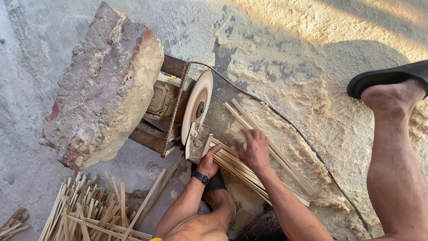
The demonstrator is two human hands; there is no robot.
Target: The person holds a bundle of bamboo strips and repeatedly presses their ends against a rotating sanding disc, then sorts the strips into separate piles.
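The left hand [208, 161], a black watch at its wrist, curls its fingers around the near end of pale split bamboo strips [267, 154] lying on the dusty ground beside the round tan sanding disc [197, 106]. The right hand [254, 149] lies spread, fingers open, flat on those strips, just right of the small grey metal block [197, 142] under the disc

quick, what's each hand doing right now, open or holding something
Left hand: fingers closed on the near ends of the bamboo strips, beside the sanding disc.
Right hand: fingers spread open, resting flat on the strips.
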